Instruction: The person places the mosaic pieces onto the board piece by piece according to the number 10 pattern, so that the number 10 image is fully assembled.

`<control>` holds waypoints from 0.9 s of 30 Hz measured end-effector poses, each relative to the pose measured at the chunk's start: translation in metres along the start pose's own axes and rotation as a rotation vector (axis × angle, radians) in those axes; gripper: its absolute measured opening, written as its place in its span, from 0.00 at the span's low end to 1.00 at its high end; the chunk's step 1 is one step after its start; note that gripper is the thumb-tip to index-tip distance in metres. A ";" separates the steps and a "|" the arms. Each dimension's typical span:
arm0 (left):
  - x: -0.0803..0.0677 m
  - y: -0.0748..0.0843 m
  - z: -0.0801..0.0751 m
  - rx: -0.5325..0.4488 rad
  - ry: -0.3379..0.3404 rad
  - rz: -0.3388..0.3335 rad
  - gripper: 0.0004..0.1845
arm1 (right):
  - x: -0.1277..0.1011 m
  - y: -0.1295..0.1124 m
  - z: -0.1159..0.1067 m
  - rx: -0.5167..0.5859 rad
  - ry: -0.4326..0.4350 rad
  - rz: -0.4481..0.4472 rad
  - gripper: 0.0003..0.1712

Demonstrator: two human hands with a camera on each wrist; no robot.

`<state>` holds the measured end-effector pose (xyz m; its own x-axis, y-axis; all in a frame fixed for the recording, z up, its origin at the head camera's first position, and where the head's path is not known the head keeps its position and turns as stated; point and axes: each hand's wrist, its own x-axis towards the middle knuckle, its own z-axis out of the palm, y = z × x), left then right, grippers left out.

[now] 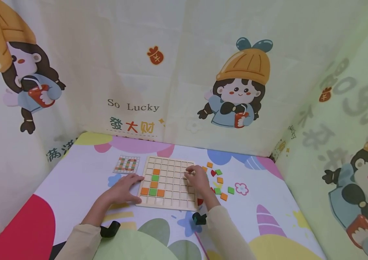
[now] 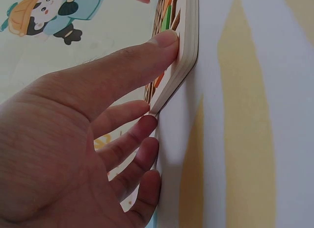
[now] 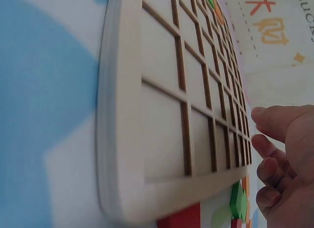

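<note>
Cartoon-printed cloth walls close in a colourful table (image 1: 73, 187) on which a wooden grid board (image 1: 170, 187) lies. Straight, relaxed fingers (image 2: 142, 135) of the left hand (image 1: 123, 189) rest against the board's left edge, thumb on its rim. Beyond the fingertips sit orange and green tiles (image 1: 154, 184) in the grid. The right hand (image 1: 198, 180) lies over the board's right edge, fingers loosely curled; whether they pinch anything cannot be told. Loose tiles (image 1: 221, 186) lie scattered just right of that hand, and a pattern card (image 1: 126, 164) lies beyond the left fingers.
</note>
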<state>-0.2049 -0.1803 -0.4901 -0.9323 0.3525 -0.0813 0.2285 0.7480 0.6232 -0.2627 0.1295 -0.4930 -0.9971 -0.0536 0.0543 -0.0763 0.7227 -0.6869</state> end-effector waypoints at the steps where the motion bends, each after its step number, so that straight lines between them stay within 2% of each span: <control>1: 0.000 0.000 0.000 -0.002 0.000 -0.001 0.44 | 0.000 0.002 -0.001 -0.014 0.006 -0.001 0.13; 12: 0.000 -0.003 0.000 -0.007 0.001 0.009 0.45 | -0.005 0.027 -0.016 -0.079 0.060 0.047 0.11; 27: 0.001 -0.006 0.002 0.000 0.004 0.018 0.45 | -0.009 0.041 -0.030 -0.180 0.047 0.060 0.14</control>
<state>-0.2067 -0.1831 -0.4951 -0.9290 0.3639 -0.0668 0.2456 0.7417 0.6242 -0.2570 0.1805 -0.5000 -0.9983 0.0227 0.0536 -0.0105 0.8357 -0.5491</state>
